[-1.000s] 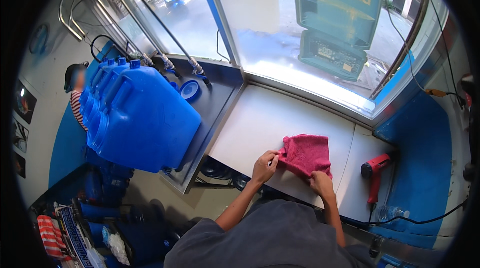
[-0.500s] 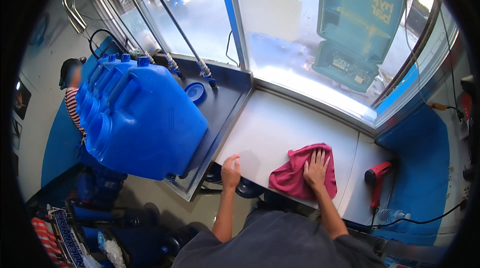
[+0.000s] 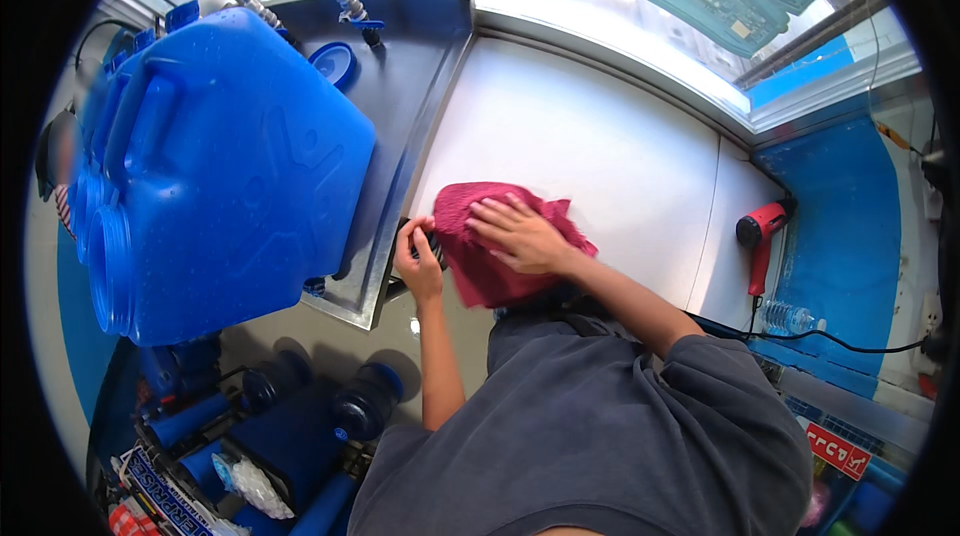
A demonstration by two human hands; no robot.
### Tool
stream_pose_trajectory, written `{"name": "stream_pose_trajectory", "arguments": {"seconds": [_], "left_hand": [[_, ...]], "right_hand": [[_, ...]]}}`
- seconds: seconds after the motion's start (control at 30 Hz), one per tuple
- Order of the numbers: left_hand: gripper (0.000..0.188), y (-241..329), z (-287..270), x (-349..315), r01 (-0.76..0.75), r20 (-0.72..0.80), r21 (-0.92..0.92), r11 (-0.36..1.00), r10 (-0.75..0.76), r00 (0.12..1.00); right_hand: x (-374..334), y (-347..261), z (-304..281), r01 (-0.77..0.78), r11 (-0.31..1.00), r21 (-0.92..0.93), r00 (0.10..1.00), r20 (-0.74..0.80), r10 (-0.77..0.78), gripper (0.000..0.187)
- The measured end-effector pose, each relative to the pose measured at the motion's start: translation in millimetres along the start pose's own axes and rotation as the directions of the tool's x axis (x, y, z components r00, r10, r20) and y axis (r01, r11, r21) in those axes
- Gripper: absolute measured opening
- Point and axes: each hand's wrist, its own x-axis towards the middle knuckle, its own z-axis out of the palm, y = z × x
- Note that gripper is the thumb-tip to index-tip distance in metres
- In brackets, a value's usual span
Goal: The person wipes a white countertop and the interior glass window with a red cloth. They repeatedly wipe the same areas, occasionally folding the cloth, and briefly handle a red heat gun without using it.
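A dark pink cloth (image 3: 462, 198) lies bunched at the near left part of the white tabletop (image 3: 590, 146), and part of it hangs over the front edge. My right hand (image 3: 520, 236) rests flat on top of it with fingers stretched out. My left hand (image 3: 420, 261) is beside the cloth's left edge, close to the table's front left corner. Its fingers are loosely bent and apart, the fingertips at or very near the cloth; whether they touch it is unclear.
Large blue jugs (image 3: 250, 156) stand in a row on the steel counter (image 3: 420, 46) at left, beside a blue cap (image 3: 333, 64). A red heat gun (image 3: 762, 241) and a clear plastic bottle (image 3: 785, 318) lie at right. Dark blue water containers (image 3: 365, 401) sit on the floor.
My right hand and the cloth have moved left across the tabletop to its front left corner, near my left hand. The head view has shifted, with the jugs now larger at left.
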Motion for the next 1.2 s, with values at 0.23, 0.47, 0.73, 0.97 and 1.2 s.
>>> {"name": "stream_pose_trajectory", "arguments": {"seconds": [0.23,0.47,0.73,0.97,1.2], "left_hand": [[0.021,-12.9,-66.1,-27.6,0.044,-0.067,-0.064,0.997,-0.048,0.997],[0.021,-2.5,-76.3,-61.7,0.092,-0.034,0.000,0.996,-0.092,0.995],[0.019,10.0,-4.1,-45.4,0.122,0.251,0.089,0.989,-0.141,0.958],[0.018,29.6,64.3,-52.6,0.270,0.590,-0.037,0.962,-0.197,0.783],[0.049,81.3,92.1,-25.3,0.547,0.857,-0.171,0.820,-0.150,0.492]], "right_hand": [[32.9,69.3,-29.9,-0.034,0.998,-0.044,0.999,0.003,0.034,0.058],[133.8,111.1,-22.3,-0.515,0.839,-0.174,0.857,-0.119,0.501,0.055],[62.4,-2.9,26.7,0.027,0.996,-0.086,0.987,-0.155,-0.040,0.050],[16.4,-3.9,-44.4,-0.359,0.488,0.796,0.709,-0.108,0.697,0.030],[24.2,-26.5,-164.2,-0.301,0.870,0.391,0.705,-0.523,0.479,0.023]]}}
